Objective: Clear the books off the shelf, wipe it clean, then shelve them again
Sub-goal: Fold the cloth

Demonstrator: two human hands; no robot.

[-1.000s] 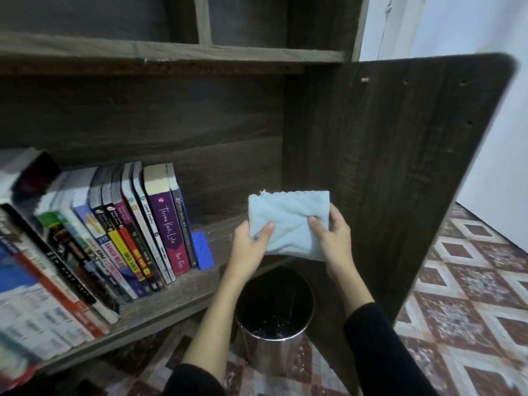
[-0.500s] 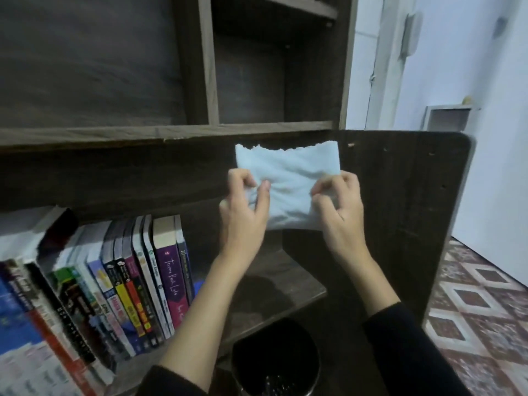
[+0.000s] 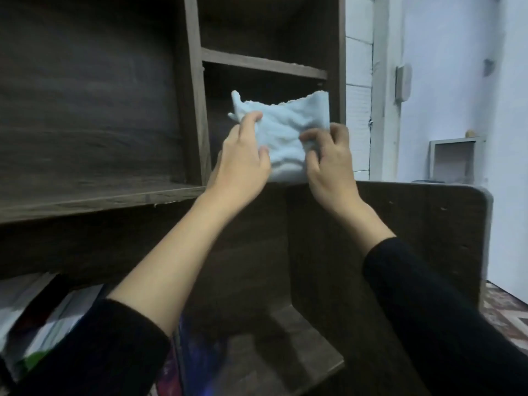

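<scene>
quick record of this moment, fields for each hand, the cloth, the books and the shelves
left hand: grips the left side of the light blue cloth
right hand: pinches the cloth's lower right part
cloth: bunched, held up in front of the narrow upper compartment
books: blurred, at lower left, on the lower shelf
lower shelf: bare wood shows at its right end
sleeves: black, on both forearms
</scene>
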